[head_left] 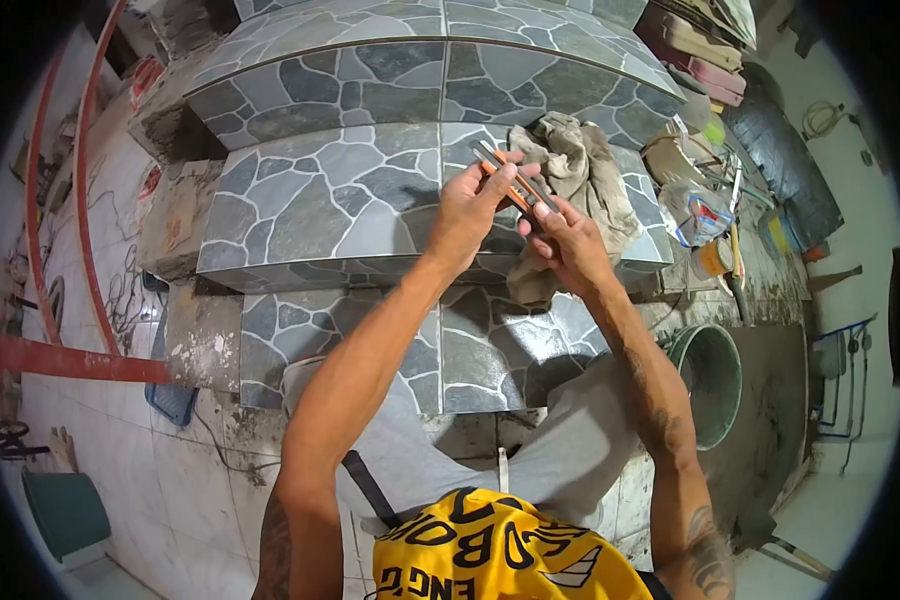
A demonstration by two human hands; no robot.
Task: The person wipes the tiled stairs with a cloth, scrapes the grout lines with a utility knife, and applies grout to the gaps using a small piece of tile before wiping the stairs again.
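Both hands are raised in front of me over the stone-patterned tiled step. Between them is a slim orange and black utility knife, its narrow grey end slanting to the upper left. My left hand pinches its upper part between thumb and fingers. Lower down, my right hand is closed around the dark end. Fingers cover part of the knife, so its exact setting is hidden. A crumpled, dirty beige cloth lies on the step right behind my right hand and hangs over the edge.
A green bucket stands beside my right leg. Plastic bags, a small tub and tools crowd the right side. Red metal bars rise at the left, above cables on the floor. A dark green bin sits lower left.
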